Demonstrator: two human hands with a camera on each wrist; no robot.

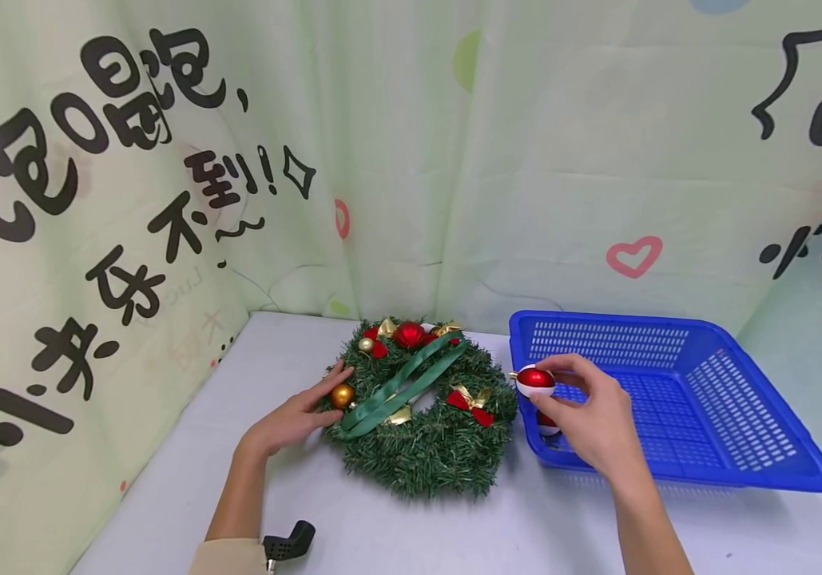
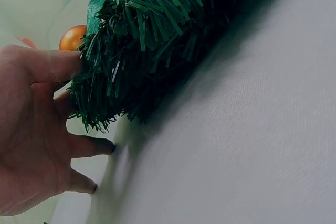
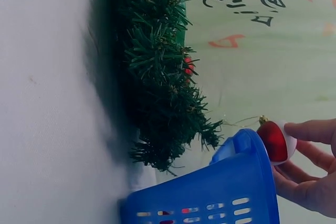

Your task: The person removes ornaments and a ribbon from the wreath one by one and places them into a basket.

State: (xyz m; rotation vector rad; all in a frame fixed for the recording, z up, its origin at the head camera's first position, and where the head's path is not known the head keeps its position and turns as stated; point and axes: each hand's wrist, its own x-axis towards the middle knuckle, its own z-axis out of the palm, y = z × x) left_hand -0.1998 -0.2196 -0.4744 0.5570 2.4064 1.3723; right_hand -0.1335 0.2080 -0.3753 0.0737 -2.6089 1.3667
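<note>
A green Christmas wreath (image 1: 425,463) lies on the white table, trimmed with red and gold bows (image 1: 471,403), baubles and a long green ribbon (image 1: 382,405). At its left edge, my left hand (image 1: 295,415) touches the greenery with spread fingers, beside a gold bauble (image 1: 342,396). Two of its fingertips reach down near the tabletop in the left wrist view. Between thumb and fingers, my right hand (image 1: 597,415) pinches a red and white bauble (image 1: 535,378) above the basket's left rim. A thin gold hanging loop trails from its cap in the right wrist view.
To the right of the wreath stands a blue plastic basket (image 1: 763,399) with slotted walls. Another red and white ornament (image 1: 547,423) lies inside, near its left wall. A black device (image 1: 290,541) sits by my left sleeve. Printed curtains (image 1: 411,160) enclose the table.
</note>
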